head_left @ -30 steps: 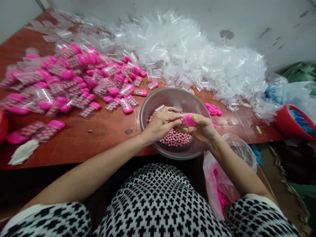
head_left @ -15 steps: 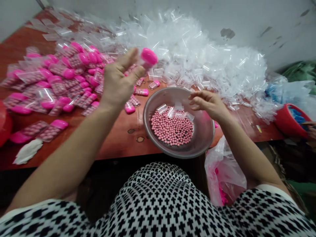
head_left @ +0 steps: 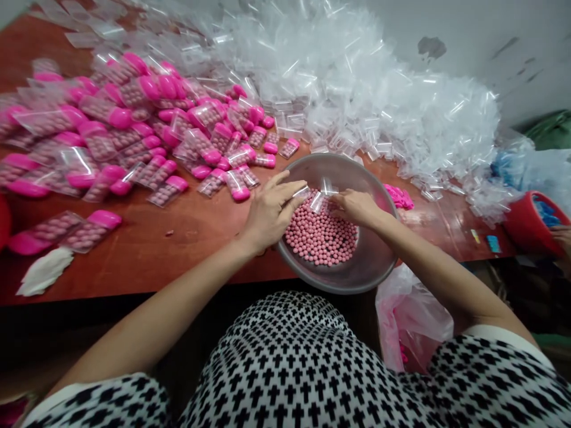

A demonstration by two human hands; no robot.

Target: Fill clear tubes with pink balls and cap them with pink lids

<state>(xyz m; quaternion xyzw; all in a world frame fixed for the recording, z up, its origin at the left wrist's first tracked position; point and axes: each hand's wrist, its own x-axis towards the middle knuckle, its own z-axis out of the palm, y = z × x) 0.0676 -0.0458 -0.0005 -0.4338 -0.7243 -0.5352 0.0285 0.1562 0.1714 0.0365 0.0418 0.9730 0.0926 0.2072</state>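
Observation:
A grey metal bowl (head_left: 377, 261) holds many pink beads (head_left: 321, 238) and a few small clear plastic containers (head_left: 317, 202) lying on them. My left hand (head_left: 273, 209) reaches over the bowl's left rim, its thumb and fingers closed on a clear plastic container (head_left: 303, 192). Inside the bowl, my right hand (head_left: 357, 208) has its fingers curled down at the beads, beside the clear containers. Its fingertips are partly hidden, so what they hold does not show. To the left lies a pile of bead-filled clear containers with pink caps (head_left: 134, 131).
Behind the bowl rises a large heap of empty clear containers (head_left: 330, 71). Loose pink caps (head_left: 398, 197) lie right of the bowl. A red tub (head_left: 526, 223) with blue pieces stands far right, another person's hand (head_left: 562, 238) beside it. A plastic bag (head_left: 413, 321) hangs below the table edge.
My left hand has let go of a pink-capped container near the pile and come down to the bowl, closing on a clear container. My right hand has lowered into the beads.

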